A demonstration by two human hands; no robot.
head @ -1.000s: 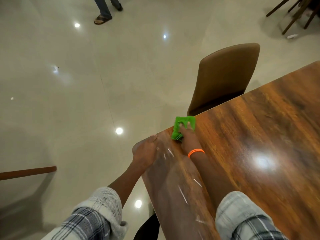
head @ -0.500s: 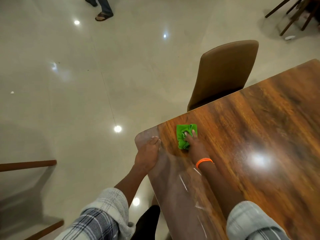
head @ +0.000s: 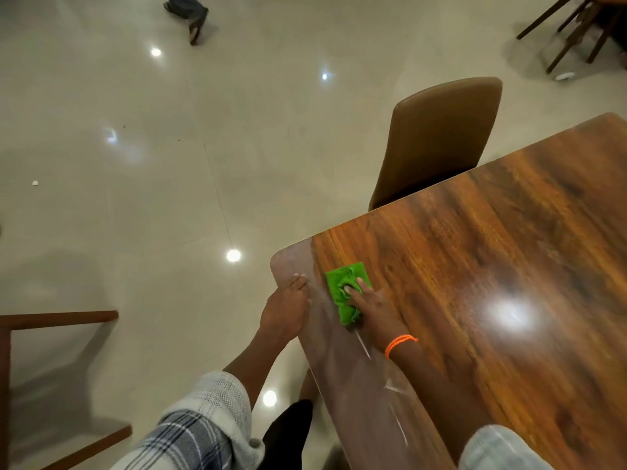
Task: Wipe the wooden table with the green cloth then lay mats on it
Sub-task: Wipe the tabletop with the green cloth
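Observation:
The wooden table [head: 492, 283] fills the right of the view, its rounded corner near the middle. A small bunched green cloth [head: 342, 283] lies on the top close to that corner. My right hand [head: 369, 307], with an orange band on the wrist, presses the cloth flat against the wood with its fingers stretched over it. My left hand [head: 288, 307] holds the table's left edge just beside the corner, thumb on top and fingers hidden under the edge. Thin wet streaks run along the near edge of the top.
A brown padded chair [head: 437, 137] is tucked in at the table's far side. Wooden chair legs [head: 570, 32] stand at the top right, a wooden frame [head: 57, 317] at the left. A person's feet [head: 190, 11] are on the glossy floor at the top.
My right hand has slid the cloth from the table's far edge inward and toward me along the corner. My left hand has stayed on the edge. The person's feet moved.

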